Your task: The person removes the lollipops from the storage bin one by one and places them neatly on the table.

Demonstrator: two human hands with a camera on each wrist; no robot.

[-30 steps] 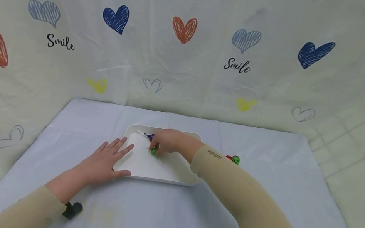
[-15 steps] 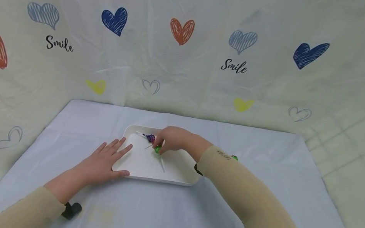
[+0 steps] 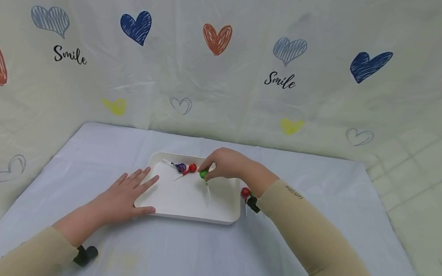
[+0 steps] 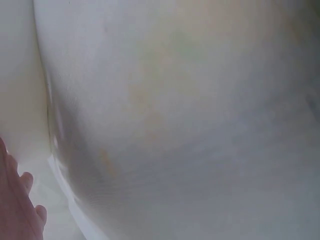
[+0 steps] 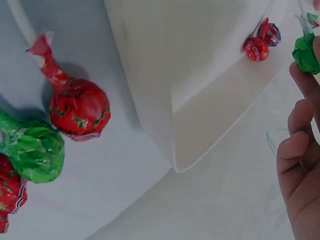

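While a smooth white tray (image 3: 186, 204) is touched at its left edge by the left hand (image 3: 124, 194), fingers spread, by the right hand (image 3: 229, 163) a green lollipop (image 3: 203, 173) is held over the tray, its round, crinkly-wrapped head pinched between thumb and forefinger; its thin, straight stick (image 3: 208, 191) is pointed toward the near edge, and a red lollipop (image 3: 192, 168) is seen to its left.

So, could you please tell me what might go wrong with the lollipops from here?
The right hand pinches the green lollipop by its head, so it might slip. It could also knock the red lollipop and purple lollipop lying together in the tray. The wrist camera sits near the loose lollipops beside the tray and might brush them.
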